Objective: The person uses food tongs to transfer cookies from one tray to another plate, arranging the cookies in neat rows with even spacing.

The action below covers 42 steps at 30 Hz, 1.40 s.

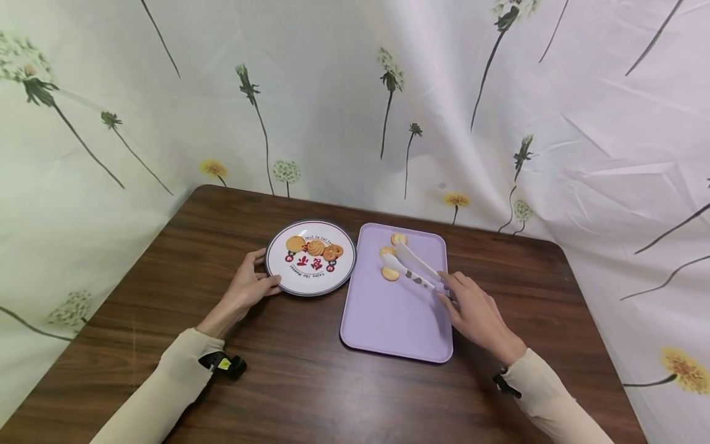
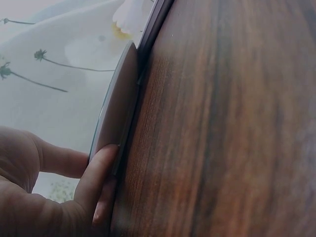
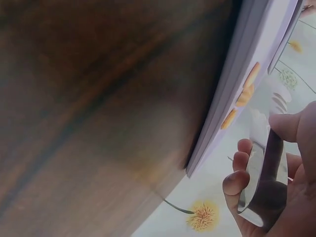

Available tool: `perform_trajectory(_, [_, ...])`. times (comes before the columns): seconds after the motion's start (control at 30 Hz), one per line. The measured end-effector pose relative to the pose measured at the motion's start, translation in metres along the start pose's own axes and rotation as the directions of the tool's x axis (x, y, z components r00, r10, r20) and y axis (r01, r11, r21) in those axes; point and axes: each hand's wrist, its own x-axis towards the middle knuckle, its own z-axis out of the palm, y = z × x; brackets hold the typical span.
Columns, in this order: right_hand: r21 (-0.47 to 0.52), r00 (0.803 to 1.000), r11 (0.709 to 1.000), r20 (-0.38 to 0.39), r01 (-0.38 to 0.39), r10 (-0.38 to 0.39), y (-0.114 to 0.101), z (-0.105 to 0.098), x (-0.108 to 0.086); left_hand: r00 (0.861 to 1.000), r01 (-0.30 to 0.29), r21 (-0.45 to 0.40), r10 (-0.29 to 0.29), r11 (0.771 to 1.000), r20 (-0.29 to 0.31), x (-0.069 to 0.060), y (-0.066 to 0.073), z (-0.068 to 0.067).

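Note:
A round white plate (image 1: 310,285) with several biscuits (image 1: 315,248) lies left of a purple tray (image 1: 388,320). My left hand (image 1: 246,283) holds the plate's left rim; in the left wrist view the fingers and thumb of that hand (image 2: 64,182) are at the edge of the plate (image 2: 118,94). White tongs (image 1: 418,279) are gripped in my right hand (image 1: 477,311), their two tips apart over the biscuits (image 1: 390,274) on the tray. The right wrist view shows the hand (image 3: 296,192) round the tongs (image 3: 271,163), beside the tray (image 3: 222,98).
Both plate and tray lie on a dark wooden table (image 1: 277,382), with their near edges side by side. A pale curtain (image 1: 333,111) with dandelion prints hangs behind the table and at its sides.

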Motion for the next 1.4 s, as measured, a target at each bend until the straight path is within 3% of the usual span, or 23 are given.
perform_trajectory(0.4, [-0.028,1.0,0.999,-0.017,0.017,-0.018,-0.006,-0.001,-0.018,1.0,0.007,-0.016,-0.007,1.0,0.003,0.0,0.0,0.0])
perform_trajectory(0.7, [-0.031,1.0,0.999,-0.008,0.029,-0.03,-0.005,-0.002,-0.018,1.0,0.017,-0.055,-0.017,0.998,0.006,0.0,0.001,-0.001])
perform_trajectory(0.93, [-0.027,0.999,0.999,0.02,0.03,-0.03,-0.009,0.0,-0.018,0.999,-0.019,-0.079,0.021,0.997,0.025,0.0,-0.001,-0.002])
perform_trajectory(1.4, [-0.071,0.997,0.995,-0.03,0.071,-0.073,-0.012,0.003,-0.016,1.0,-0.016,-0.093,0.018,0.995,0.021,0.002,-0.002,-0.002])
